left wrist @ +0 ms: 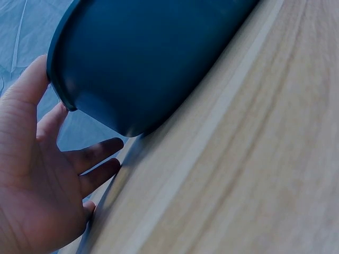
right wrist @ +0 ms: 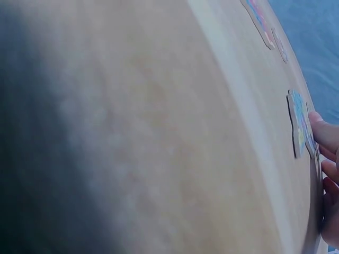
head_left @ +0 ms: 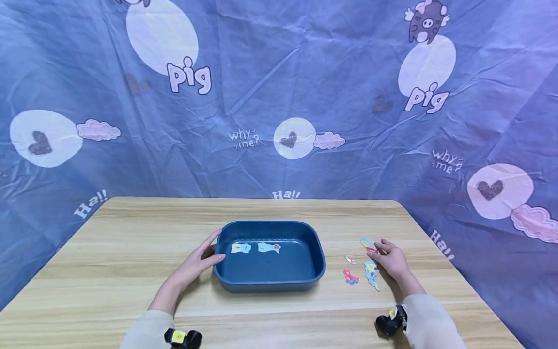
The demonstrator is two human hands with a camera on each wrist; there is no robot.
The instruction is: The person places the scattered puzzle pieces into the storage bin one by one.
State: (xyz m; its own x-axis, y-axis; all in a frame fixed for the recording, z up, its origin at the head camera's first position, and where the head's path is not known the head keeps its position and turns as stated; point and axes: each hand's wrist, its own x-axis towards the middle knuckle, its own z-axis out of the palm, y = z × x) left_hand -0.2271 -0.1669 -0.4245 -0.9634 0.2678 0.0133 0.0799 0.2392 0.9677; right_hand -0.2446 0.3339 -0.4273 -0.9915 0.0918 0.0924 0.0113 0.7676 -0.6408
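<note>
A dark blue plastic bin (head_left: 268, 264) stands on the table. My left hand (head_left: 198, 261) holds its left end, thumb over the rim and index finger under it; the other fingers are spread below, off the wall (left wrist: 95, 159). Inside lie two light blue puzzle pieces, one with a pale block (head_left: 241, 248) and one with a red spot (head_left: 269, 248). To the right of the bin, my right hand (head_left: 392, 261) has its thumb and fingertips on a blue, green and red puzzle piece (head_left: 366, 242), pinching its near edge. The fingers partly cover that piece.
By my right hand lie a blue and yellow piece (head_left: 372, 274), a red piece (head_left: 350, 277) and a small pinkish piece (head_left: 350, 260). The wooden table (head_left: 261, 320) ends at a blue printed cloth (head_left: 244, 97) behind. A wrist camera (head_left: 391, 322) sits by the right sleeve.
</note>
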